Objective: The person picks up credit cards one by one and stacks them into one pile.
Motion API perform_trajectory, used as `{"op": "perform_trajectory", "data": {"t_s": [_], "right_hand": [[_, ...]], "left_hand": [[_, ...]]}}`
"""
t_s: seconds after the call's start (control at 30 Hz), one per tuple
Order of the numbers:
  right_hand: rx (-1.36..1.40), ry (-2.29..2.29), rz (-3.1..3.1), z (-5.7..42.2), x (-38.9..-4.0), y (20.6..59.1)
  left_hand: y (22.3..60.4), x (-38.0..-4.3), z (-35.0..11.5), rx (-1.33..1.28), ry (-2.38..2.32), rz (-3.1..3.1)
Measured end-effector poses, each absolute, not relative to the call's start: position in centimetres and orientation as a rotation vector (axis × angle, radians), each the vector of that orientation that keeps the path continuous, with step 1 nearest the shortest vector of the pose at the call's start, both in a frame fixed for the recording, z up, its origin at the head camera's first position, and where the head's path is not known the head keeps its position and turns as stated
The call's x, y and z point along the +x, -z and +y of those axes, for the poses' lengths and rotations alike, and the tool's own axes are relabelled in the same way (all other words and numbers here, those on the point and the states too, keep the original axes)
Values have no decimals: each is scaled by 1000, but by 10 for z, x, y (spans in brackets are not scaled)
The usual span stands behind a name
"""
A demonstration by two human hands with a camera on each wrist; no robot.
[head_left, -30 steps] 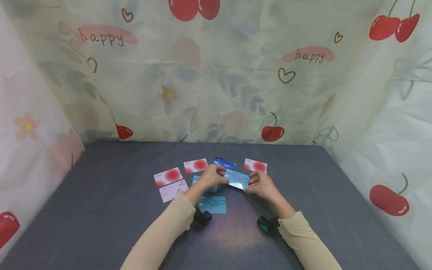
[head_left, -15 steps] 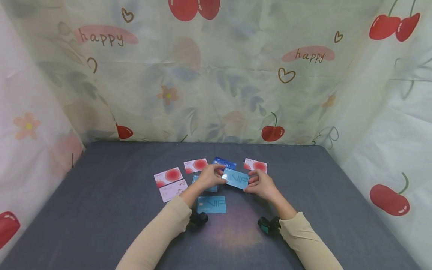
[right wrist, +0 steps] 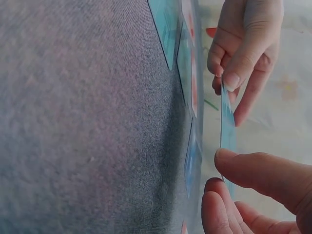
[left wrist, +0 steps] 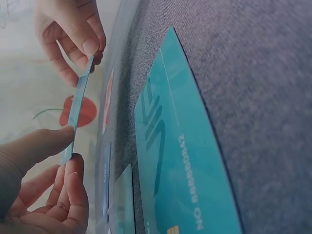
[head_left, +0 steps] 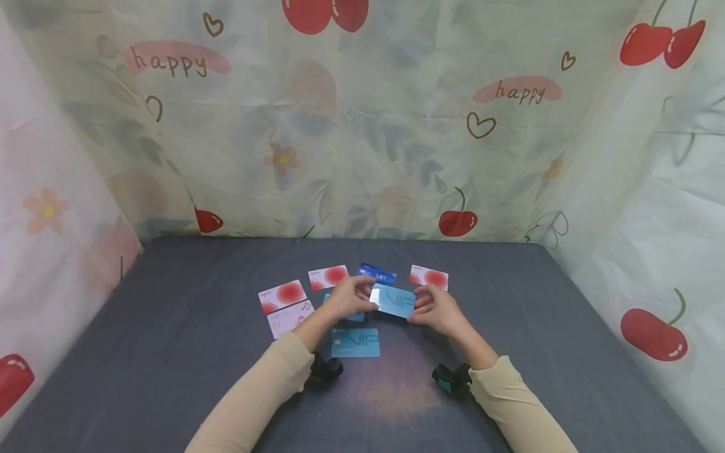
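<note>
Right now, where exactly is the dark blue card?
In the head view, the dark blue card lies far back on the table, just beyond the held card, between a red-circle card on its left and another on its right.

The grey table (head_left: 170, 352) is supporting a light-blue card (head_left: 355, 343) near, a dark-blue card (head_left: 377, 273) far and a pink card (head_left: 287, 319) left.

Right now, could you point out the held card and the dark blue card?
Held card (head_left: 392, 301), head view: the middle of its light blue face.
Dark blue card (head_left: 377, 273), head view: the middle of its face.
</note>
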State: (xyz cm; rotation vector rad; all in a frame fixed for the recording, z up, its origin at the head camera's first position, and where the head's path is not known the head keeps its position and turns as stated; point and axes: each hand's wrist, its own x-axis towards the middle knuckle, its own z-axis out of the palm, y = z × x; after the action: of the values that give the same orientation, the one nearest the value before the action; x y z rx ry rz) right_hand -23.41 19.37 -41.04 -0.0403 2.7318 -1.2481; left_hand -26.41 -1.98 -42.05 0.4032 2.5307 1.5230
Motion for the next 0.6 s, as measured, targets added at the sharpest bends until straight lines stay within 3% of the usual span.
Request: {"op": "perform_trajectory", "data": {"t_s": [0.6], "right_hand": [[-127,1263,2714,188,-229,405]], "left_hand": [[422,-256,-39,524,-1557,2449]]}}
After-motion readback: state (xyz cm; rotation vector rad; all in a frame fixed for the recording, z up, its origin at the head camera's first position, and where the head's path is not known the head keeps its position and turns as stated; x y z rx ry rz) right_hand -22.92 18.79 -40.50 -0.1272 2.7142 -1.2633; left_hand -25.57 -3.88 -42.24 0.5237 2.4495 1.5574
